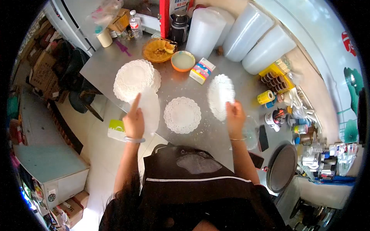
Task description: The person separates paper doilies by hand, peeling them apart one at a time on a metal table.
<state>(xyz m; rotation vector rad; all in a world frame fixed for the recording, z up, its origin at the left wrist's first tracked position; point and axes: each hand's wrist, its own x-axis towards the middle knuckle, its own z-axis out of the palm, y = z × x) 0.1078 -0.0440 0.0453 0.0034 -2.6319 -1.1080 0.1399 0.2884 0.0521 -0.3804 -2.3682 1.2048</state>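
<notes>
My right hand (pixel 235 115) pinches the lower right edge of a white lacy paper doily (pixel 220 96), which is tilted above the metal table. Another round doily (pixel 182 115) lies flat between my hands. At the left is a stack of doilies (pixel 133 79). My left hand (pixel 134 120) is just below that stack, its index finger stretched out towards it. Beside this hand, a translucent white sheet (pixel 149 109) reaches over the table edge; whether the fingers hold it is unclear.
Behind the doilies stand an orange-rimmed bowl (pixel 183 61), a small box (pixel 202 71), an amber plate (pixel 158 50) and tall plastic-wrapped rolls (pixel 205 32). Yellow tape (pixel 265 97), a phone (pixel 263 138) and a round dark pan (pixel 281 168) are at the right.
</notes>
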